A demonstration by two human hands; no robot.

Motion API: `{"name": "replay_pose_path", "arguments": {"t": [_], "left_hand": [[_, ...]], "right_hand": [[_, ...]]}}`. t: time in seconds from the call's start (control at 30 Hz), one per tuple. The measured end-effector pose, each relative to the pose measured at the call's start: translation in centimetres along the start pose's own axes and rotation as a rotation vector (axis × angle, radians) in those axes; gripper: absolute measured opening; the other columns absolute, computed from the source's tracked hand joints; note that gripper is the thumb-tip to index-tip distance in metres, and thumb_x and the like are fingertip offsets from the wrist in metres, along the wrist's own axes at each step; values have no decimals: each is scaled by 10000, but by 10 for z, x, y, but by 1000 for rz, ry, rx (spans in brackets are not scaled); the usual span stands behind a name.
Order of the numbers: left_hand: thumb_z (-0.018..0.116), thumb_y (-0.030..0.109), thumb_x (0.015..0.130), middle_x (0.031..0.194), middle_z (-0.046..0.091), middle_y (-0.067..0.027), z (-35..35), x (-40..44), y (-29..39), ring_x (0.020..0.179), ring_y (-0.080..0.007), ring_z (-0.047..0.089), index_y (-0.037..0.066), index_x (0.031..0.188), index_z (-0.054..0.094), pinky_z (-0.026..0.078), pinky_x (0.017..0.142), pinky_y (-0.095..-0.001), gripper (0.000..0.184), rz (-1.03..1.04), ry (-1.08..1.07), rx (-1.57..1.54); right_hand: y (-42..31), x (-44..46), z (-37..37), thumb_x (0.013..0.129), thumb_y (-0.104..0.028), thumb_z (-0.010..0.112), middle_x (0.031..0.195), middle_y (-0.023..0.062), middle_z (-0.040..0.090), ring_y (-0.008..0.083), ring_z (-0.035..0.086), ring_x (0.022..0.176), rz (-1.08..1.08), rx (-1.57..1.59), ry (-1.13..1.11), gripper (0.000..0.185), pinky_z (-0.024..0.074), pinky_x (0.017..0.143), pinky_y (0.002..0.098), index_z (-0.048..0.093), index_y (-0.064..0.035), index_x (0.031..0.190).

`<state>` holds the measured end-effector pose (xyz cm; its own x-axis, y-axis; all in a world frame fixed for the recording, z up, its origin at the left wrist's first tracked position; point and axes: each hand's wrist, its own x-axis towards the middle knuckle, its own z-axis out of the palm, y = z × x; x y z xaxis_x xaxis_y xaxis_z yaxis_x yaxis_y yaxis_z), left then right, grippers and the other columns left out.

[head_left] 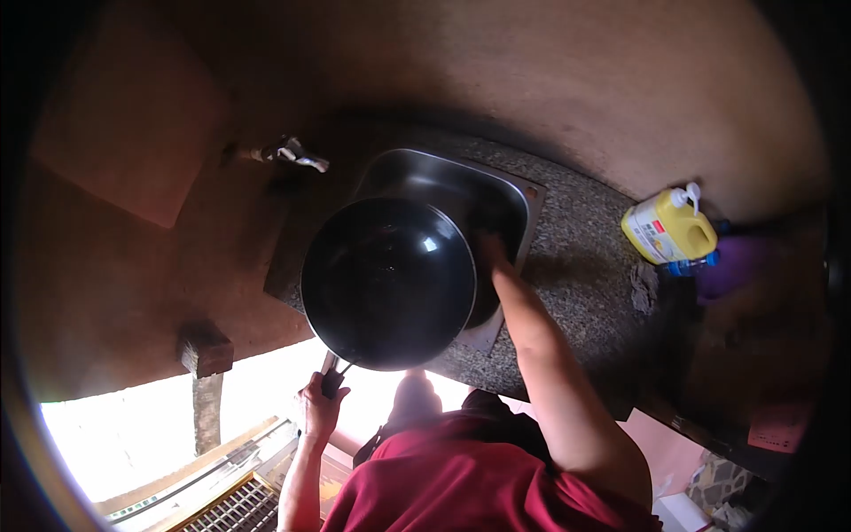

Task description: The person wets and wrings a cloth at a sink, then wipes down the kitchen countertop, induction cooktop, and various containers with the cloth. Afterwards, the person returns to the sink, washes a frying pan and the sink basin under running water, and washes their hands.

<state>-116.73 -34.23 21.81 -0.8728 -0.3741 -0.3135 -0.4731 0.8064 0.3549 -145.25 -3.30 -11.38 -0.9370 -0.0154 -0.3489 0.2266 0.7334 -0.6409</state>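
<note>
A large dark wok [386, 293] is tilted over the near left part of the metal sink [534, 206], its inside facing me with a bright glint on it. My left hand [316, 410] is closed around the wok's black handle [333, 381] at the lower edge. Beyond the wok's right rim, my right hand [490, 248] reaches down into the dark sink basin. Its fingers are lost in shadow, so whether it holds anything does not show.
A metal faucet [297, 154] juts from the wall at the left. On the speckled stone counter [576, 239] stands a yellow pump bottle [667, 229], with a blue-capped item [693, 265] beside it. A crumpled grey cloth-like thing [644, 288] lies nearby.
</note>
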Motion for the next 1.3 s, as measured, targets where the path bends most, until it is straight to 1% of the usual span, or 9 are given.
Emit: {"name": "replay_pose_path", "arguments": {"t": [0.13, 0.17, 0.27, 0.5, 0.6, 0.73, 0.8, 1.0, 1.3], "left_hand": [[828, 189, 635, 798, 670, -160, -3, 18, -7, 742, -343, 656, 45, 877, 572, 497, 650, -411, 381, 26, -16, 50], [806, 247, 660, 801, 664, -154, -3, 24, -11, 744, -353, 643, 57, 894, 576, 489, 656, -427, 378, 32, -41, 79], [767, 343, 696, 796, 657, -144, -9, 38, -13, 757, -356, 631, 81, 910, 580, 477, 667, -440, 386, 49, -91, 124], [736, 331, 726, 806, 658, -142, -21, 53, -17, 770, -344, 631, 88, 955, 565, 469, 676, -446, 374, 118, -122, 192], [726, 329, 734, 813, 658, -144, -25, 56, -16, 774, -356, 629, 73, 933, 555, 464, 676, -460, 367, 152, -141, 127], [715, 318, 745, 810, 657, -145, -26, 58, -18, 773, -351, 632, 62, 942, 529, 468, 672, -458, 373, 183, -140, 174], [714, 308, 744, 814, 658, -142, -28, 59, -17, 774, -348, 633, 61, 944, 522, 466, 669, -459, 371, 189, -146, 174], [715, 275, 744, 818, 660, -137, -35, 60, -14, 776, -353, 630, 62, 924, 527, 461, 666, -461, 336, 198, -150, 135], [696, 258, 767, 832, 660, -136, -35, 60, -15, 794, -347, 630, 71, 951, 523, 450, 683, -468, 314, 191, -171, 140]], "right_hand": [[-50, -30, -75, 915, -178, 413, 1031, 203, 619, 374, 618, 898, -27, -143, 136, 286, 502, 724, 456, 556, -79, 1142], [-80, -43, -97, 859, -105, 485, 995, 169, 620, 363, 616, 872, -105, -75, 410, 215, 493, 704, 461, 563, -89, 1059], [-138, -70, -165, 716, 28, 580, 860, 126, 585, 324, 596, 846, -508, -48, 445, 211, 467, 688, 419, 505, -66, 890], [-246, -151, -215, 760, 20, 563, 932, 93, 588, 249, 580, 858, -463, 4, -204, 229, 470, 756, 341, 503, -51, 969], [-259, -138, -188, 820, -139, 662, 1039, 116, 590, 212, 622, 830, -747, -333, -12, 455, 517, 725, 342, 485, -122, 1239], [-386, -130, -211, 873, -296, 620, 1003, 169, 639, 305, 643, 869, -547, -31, -158, 537, 516, 720, 408, 435, -42, 1309], [-419, -110, -191, 871, -306, 626, 729, 99, 619, 220, 627, 676, -748, -48, 53, 486, 495, 590, 365, 485, -33, 1248], [-449, -82, -183, 898, -256, 564, 735, 217, 602, 353, 621, 722, -859, -308, 43, 302, 486, 638, 413, 545, -5, 1065], [-468, -67, -210, 903, -103, 528, 958, 140, 626, 263, 629, 846, -978, -459, -380, 286, 493, 703, 384, 542, -90, 1188]]}}
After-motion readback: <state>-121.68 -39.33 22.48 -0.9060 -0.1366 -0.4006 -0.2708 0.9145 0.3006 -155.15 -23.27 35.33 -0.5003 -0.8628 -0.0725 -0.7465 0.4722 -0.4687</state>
